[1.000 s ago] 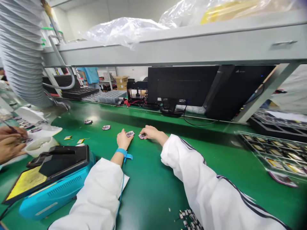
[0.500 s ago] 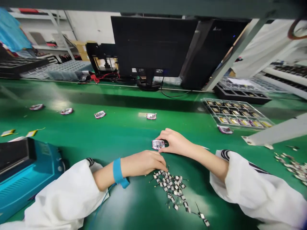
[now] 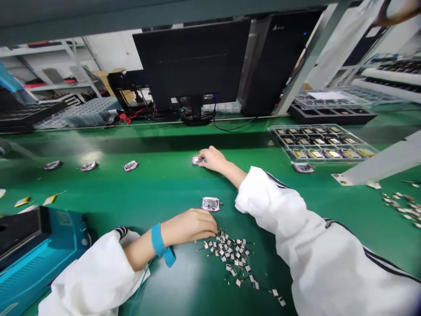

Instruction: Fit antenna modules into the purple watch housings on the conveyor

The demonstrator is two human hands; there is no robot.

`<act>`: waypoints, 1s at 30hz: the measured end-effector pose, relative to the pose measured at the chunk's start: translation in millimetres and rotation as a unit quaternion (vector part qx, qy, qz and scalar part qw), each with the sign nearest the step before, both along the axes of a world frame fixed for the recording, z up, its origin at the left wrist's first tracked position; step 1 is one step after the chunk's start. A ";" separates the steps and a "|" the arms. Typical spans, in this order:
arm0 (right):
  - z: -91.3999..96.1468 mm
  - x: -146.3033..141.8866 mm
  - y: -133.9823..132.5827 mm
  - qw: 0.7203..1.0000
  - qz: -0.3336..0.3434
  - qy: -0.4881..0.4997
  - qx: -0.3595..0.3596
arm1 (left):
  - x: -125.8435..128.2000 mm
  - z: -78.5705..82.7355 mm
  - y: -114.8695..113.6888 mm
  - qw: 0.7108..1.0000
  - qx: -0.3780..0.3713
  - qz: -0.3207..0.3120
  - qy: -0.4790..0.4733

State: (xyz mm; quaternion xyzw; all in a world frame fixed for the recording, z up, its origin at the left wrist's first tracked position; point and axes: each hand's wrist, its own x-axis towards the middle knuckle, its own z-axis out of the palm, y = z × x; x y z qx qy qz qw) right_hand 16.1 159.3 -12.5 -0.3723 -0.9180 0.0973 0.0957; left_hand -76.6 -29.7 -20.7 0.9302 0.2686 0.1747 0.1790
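Note:
My right hand [image 3: 213,159] reaches far over the green bench. Its thumb and fingers are closed on the right end of a small circuit board in a pink-edged case [image 3: 195,160]. Nearer to me, a second open-cased circuit board [image 3: 211,203] lies by itself, its electronics facing up. My left hand [image 3: 192,226], with a blue wrist strap [image 3: 158,239], rests just below that board. Its fingers are bunched at the top edge of a pile of small wired components [image 3: 230,254]; what they pinch, if anything, is hidden.
More cased boards [image 3: 130,165] lie in a row to the left. A clear tray [image 3: 324,158] of units stands at right, beside a white metal post [image 3: 378,162]. A teal machine [image 3: 49,250] fills the lower left. A monitor [image 3: 194,66] stands behind.
My right hand has let go of the nearer board, which now lies on the bench, and has moved away to the farther one. My left hand stays at the pile.

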 end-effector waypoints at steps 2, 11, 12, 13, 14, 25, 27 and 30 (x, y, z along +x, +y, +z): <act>-1.0 -4.6 4.3 1.000 -0.009 -0.010 -0.014 | -4.0 -1.1 1.0 0.999 -0.005 0.029 -0.032; 1.7 61.9 -36.5 0.998 0.021 0.041 -0.035 | -12.7 -1.3 9.3 0.943 0.021 0.299 -0.145; 1.6 71.4 -43.0 0.998 0.028 0.043 -0.039 | -11.2 -1.7 10.3 0.944 0.019 0.299 -0.141; 1.4 79.6 -49.5 0.998 0.032 0.046 -0.038 | -9.6 -2.0 10.8 0.946 0.017 0.295 -0.135; 1.3 86.4 -56.0 0.998 0.032 0.050 -0.034 | -8.1 -2.0 11.0 0.948 0.017 0.289 -0.129; -25.7 94.8 -120.1 0.986 0.092 0.140 -0.027 | -3.9 -1.3 14.8 0.976 0.089 0.196 -0.014; -29.4 94.2 -120.9 0.983 0.075 0.165 -0.030 | -2.9 0.5 16.3 0.978 0.091 0.187 0.009; -30.5 94.3 -119.5 0.979 0.075 0.186 -0.031 | -1.1 3.9 16.2 0.977 0.099 0.184 0.036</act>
